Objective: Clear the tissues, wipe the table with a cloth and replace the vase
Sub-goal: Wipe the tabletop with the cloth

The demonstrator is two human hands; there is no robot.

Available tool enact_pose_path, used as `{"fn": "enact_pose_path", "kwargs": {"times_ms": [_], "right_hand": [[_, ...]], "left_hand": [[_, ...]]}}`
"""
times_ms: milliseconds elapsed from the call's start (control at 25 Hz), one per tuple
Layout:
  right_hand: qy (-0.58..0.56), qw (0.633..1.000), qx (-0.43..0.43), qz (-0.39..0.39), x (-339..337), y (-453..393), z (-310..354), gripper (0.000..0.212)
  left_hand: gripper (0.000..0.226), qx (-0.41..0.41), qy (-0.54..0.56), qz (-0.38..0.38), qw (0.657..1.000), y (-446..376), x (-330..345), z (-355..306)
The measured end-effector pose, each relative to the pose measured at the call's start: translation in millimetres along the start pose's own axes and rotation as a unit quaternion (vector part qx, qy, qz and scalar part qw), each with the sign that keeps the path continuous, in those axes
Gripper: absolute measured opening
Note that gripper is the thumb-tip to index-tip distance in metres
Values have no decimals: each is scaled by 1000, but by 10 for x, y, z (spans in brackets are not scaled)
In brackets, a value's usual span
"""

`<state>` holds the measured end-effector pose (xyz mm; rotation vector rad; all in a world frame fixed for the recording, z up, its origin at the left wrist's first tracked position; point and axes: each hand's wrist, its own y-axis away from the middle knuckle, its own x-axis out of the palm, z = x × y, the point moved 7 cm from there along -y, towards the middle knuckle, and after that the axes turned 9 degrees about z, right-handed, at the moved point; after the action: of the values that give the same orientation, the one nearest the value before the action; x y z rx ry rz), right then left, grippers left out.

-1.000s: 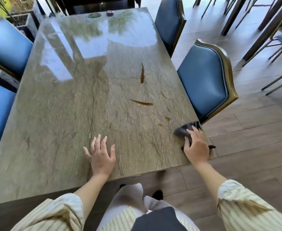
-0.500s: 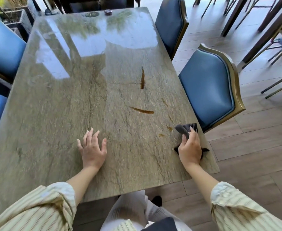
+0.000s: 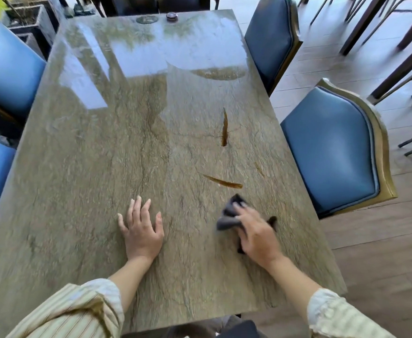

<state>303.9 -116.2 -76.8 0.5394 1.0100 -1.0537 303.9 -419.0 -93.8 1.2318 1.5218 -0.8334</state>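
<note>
The left hand (image 3: 141, 230) lies flat with fingers spread on the glossy green-brown stone worktop (image 3: 90, 167). Beside it, the right hand (image 3: 257, 231) presses a crumpled dark grey cloth (image 3: 229, 215) down — fingers curled over it. Just beyond lie brown streaks (image 3: 223, 182); blue padded chairs (image 3: 329, 147) flank the far sides.

Right hand (image 3: 257, 234): moved from the table's right edge inward, toward the centre, taking the cloth with it.
Dark grey crumpled cloth (image 3: 230, 215): no longer at the edge; now just below the nearer brown streak (image 3: 223, 182).
Small brown spots near the right edge: now gone.
</note>
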Motion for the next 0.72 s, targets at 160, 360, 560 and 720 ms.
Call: {"fn": "enact_pose_path", "kwargs": {"times_ms": [160, 360, 560, 720], "right_hand": [[-33, 934, 325, -146, -338, -213, -858, 35], [-44, 944, 290, -154, -103, -859, -383, 42], [6, 982, 165, -88, 229, -928, 201, 39], [-11, 964, 252, -89, 288, -1447, 131, 40]], "left_hand": [[56, 3, -13, 6, 1000, -8, 8, -16], [55, 4, -21, 14, 1000, -22, 15, -13], [54, -1, -22, 26, 999, -15, 18, -2], [54, -4, -34, 41, 999, -17, 19, 9]]}}
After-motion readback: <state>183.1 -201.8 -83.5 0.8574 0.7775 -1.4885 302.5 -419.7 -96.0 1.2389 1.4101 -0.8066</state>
